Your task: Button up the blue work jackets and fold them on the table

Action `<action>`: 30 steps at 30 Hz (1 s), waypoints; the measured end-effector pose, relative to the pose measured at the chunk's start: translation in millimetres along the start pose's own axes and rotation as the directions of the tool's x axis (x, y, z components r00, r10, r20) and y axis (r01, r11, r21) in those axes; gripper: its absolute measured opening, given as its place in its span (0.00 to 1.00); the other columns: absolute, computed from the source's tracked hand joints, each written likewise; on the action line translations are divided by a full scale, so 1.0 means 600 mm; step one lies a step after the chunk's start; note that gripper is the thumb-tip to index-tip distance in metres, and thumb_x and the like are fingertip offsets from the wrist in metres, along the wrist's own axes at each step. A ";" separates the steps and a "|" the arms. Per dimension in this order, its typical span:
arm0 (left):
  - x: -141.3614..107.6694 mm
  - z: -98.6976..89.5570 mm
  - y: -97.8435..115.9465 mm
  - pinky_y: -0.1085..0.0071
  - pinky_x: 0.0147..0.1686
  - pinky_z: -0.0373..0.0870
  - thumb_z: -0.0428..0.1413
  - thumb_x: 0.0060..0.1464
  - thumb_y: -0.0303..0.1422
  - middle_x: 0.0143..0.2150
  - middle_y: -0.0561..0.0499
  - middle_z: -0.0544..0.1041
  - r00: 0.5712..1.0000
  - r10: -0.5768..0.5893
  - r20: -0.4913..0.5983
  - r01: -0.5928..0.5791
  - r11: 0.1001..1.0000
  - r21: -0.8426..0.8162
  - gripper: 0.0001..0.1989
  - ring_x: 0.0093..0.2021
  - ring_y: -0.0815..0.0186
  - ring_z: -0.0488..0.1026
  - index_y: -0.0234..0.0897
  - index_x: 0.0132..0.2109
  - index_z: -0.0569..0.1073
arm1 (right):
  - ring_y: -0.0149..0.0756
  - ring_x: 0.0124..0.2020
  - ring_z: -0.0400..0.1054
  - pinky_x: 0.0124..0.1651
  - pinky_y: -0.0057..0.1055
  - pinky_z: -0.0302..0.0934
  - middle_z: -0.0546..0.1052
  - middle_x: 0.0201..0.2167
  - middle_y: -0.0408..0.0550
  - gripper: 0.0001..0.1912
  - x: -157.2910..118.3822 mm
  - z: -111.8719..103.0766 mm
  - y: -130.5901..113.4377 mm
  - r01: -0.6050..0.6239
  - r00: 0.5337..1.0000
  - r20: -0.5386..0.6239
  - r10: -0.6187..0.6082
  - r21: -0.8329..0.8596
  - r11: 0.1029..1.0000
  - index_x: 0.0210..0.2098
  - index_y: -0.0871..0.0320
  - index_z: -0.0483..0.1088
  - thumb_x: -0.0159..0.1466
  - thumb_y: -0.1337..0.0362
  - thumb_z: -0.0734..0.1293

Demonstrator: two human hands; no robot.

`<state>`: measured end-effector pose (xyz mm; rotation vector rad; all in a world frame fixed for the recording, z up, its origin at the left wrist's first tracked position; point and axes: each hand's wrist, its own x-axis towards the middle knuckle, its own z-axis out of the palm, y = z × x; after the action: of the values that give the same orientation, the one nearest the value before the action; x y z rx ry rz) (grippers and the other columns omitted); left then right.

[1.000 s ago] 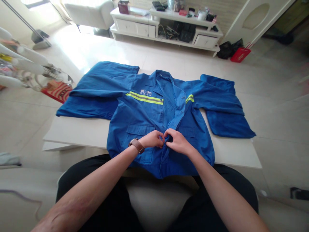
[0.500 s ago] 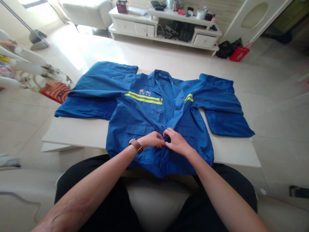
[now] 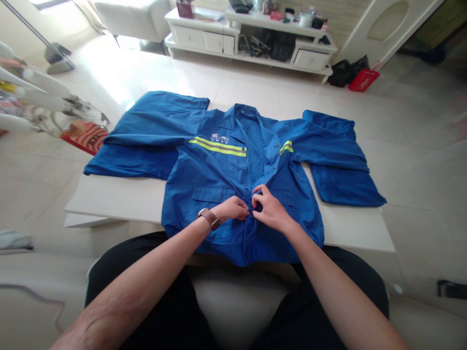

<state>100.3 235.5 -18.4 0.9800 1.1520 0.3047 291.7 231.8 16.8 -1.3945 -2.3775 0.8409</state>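
Observation:
A blue work jacket (image 3: 219,170) with yellow-green reflective stripes lies spread face up, its collar at the far side and its sleeves folded out to both sides. Its front is open at the top, with buttons showing along one edge. My left hand (image 3: 233,209), below a brown-strapped wristwatch (image 3: 208,218), pinches the front edge near the middle of the jacket. Right beside it, my right hand (image 3: 270,209) grips the other front edge between thumb and curled fingers. Whether a button sits between the fingertips is hidden.
The jacket rests on a white table (image 3: 113,197). To the left stand a red striped paper bag (image 3: 85,137) and a rack with white bars. A white TV cabinet (image 3: 204,41) with small items is at the back, near a red bag (image 3: 365,80) on the floor.
My right hand has shifted slightly right and up, and its fingers have parted a little from my left hand's. The left hand keeps hold of the jacket edge.

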 end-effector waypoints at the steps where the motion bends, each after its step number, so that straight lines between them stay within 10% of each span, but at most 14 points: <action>1: -0.001 0.000 0.000 0.70 0.36 0.73 0.62 0.45 0.29 0.24 0.54 0.74 1.000 0.003 0.000 -0.003 1.000 -0.008 0.04 0.28 0.69 0.73 0.33 0.28 0.75 | 0.33 0.40 0.69 0.40 0.30 0.62 0.68 0.55 0.47 0.05 -0.001 -0.002 0.001 0.007 1.000 0.008 -0.007 -0.005 1.000 0.30 0.56 0.70 0.57 0.72 0.70; 30: -0.012 0.014 0.006 0.74 0.30 0.74 0.63 0.47 0.20 0.24 0.56 0.76 0.997 -0.013 -0.072 0.004 0.993 -0.121 0.16 0.24 0.70 0.75 0.35 0.42 0.68 | 0.41 0.56 0.67 0.57 0.36 0.64 0.69 0.56 0.51 0.07 -0.003 0.003 0.008 0.074 0.983 0.163 -0.081 0.048 0.996 0.31 0.58 0.72 0.60 0.76 0.67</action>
<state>105.9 228.8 -10.5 0.8636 1.1892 0.4009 295.0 231.3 12.5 -1.2526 -2.5018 1.0141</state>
